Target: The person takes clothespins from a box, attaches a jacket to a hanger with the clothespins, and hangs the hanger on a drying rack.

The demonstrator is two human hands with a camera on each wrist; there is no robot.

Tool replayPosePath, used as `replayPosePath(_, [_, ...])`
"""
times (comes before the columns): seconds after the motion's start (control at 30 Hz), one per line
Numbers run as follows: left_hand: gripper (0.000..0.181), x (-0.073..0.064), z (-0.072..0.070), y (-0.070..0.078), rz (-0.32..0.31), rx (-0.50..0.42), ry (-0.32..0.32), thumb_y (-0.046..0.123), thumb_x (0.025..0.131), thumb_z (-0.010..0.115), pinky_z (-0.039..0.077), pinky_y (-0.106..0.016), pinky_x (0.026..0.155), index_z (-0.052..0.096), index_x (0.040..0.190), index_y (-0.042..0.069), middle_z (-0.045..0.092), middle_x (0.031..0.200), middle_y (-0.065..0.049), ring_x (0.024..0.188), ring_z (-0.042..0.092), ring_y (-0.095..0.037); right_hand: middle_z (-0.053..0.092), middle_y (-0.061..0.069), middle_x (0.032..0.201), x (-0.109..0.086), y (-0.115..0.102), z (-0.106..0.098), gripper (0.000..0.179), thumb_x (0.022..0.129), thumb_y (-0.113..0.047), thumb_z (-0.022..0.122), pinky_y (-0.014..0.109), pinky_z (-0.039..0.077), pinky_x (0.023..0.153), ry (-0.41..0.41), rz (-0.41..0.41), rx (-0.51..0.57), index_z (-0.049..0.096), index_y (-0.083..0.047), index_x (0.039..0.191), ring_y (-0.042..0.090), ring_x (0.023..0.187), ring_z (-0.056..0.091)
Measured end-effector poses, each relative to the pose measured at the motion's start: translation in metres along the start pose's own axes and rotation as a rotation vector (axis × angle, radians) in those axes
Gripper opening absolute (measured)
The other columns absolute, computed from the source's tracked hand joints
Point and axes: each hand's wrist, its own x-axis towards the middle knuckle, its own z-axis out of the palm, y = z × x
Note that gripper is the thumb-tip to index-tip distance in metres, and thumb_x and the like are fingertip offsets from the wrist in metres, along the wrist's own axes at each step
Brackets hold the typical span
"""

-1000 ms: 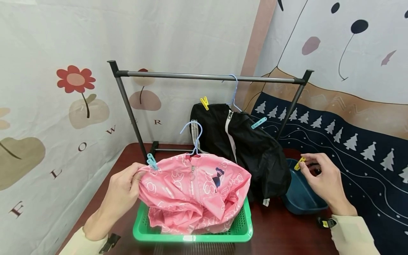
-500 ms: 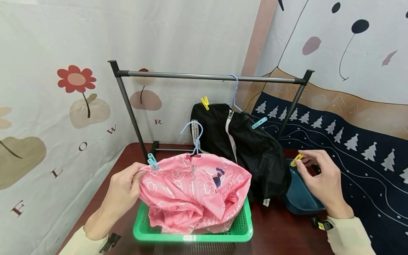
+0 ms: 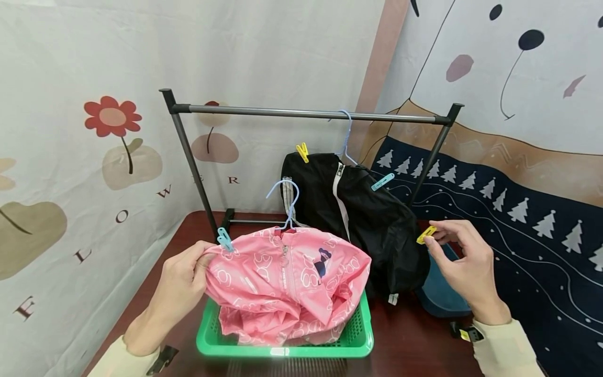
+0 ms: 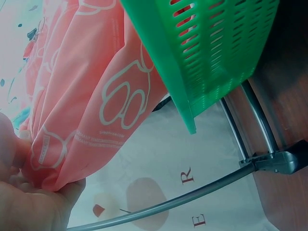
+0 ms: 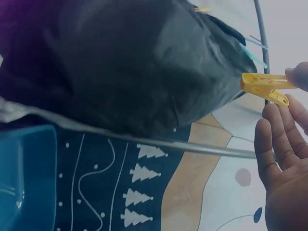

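Right hand (image 3: 464, 262) pinches yellow clip (image 3: 426, 235), thumb to fingertips; left hand (image 3: 181, 275) grips pink jacket (image 3: 292, 285) by one shoulder. Jacket over green basket (image 3: 204, 340), toward table's (image 3: 400, 337) near edge: one blue clip (image 3: 224, 239) on. Apparently left: other shoulder unclipped, hanger (image 3: 290, 212) off rail (image 3: 264, 111). Black jacket (image 3: 367, 220) hung, double-clipped, seems done; crowds behind. Blue tub (image 3: 438, 298) toward right edge.

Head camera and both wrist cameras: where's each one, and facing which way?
Head: on the person's head, facing forward and down at the pink jacket; left hand and right hand show.
Left wrist: on that wrist, facing the pink jacket and green basket; part of the left hand shows.
Right wrist: on that wrist, facing the black jacket and pinched yellow clip; part of the right hand shows.
Head and right wrist share that yellow clip.
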Motion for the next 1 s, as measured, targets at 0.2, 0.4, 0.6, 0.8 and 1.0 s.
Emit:
replayPosePath(0.2, [0.028,0.000,0.000,0.000,0.006,-0.009,0.003,-0.016,0.095,0.084,0.044,-0.015,0.061,0.080,0.111,0.006,0.079,0.092,-0.003,0.071,0.052,-0.002,0.074,0.024,0.113,0.002,-0.008,0.007,0.051,0.079,0.022,0.088,0.002,0.054,0.089,-0.008,-0.002,0.020,0.081,0.009,0.127,-0.007,0.098,0.069])
replayPosePath(0.4, [0.028,-0.001,0.000,0.000,-0.002,-0.013,0.001,-0.016,0.095,0.083,0.044,-0.014,0.061,0.080,0.111,0.006,0.079,0.092,-0.003,0.071,0.052,-0.001,0.075,0.026,0.116,0.002,-0.011,0.014,0.053,0.077,0.025,0.087,0.006,0.058,0.096,-0.010,-0.013,0.078,0.081,0.010,0.127,0.003,0.100,0.072])
replayPosePath(0.6, [0.028,-0.001,0.001,-0.001,0.003,-0.007,0.004,-0.016,0.094,0.084,0.044,-0.015,0.062,0.080,0.111,0.006,0.079,0.092,-0.003,0.071,0.052,-0.002,0.076,0.024,0.116,0.002,-0.013,0.021,0.053,0.077,0.022,0.089,0.006,0.057,0.095,-0.022,-0.023,0.081,0.082,0.007,0.128,0.004,0.101,0.071])
replayPosePath(0.8, [0.029,-0.001,0.001,-0.002,0.010,-0.011,0.009,-0.016,0.094,0.084,0.044,-0.016,0.062,0.080,0.111,0.006,0.080,0.092,-0.004,0.071,0.053,-0.003,0.077,0.022,0.119,0.002,-0.016,0.027,0.055,0.077,0.021,0.090,0.007,0.058,0.096,-0.046,-0.025,0.093,0.082,0.005,0.130,0.005,0.102,0.072])
replayPosePath(1.0, [0.028,0.000,0.002,-0.003,0.007,-0.018,0.008,-0.016,0.094,0.084,0.044,-0.016,0.061,0.080,0.111,0.006,0.080,0.092,-0.004,0.071,0.053,-0.003,0.076,0.021,0.120,0.002,-0.018,0.031,0.056,0.077,0.023,0.090,0.008,0.059,0.097,-0.060,-0.026,0.123,0.082,0.005,0.130,0.006,0.102,0.072])
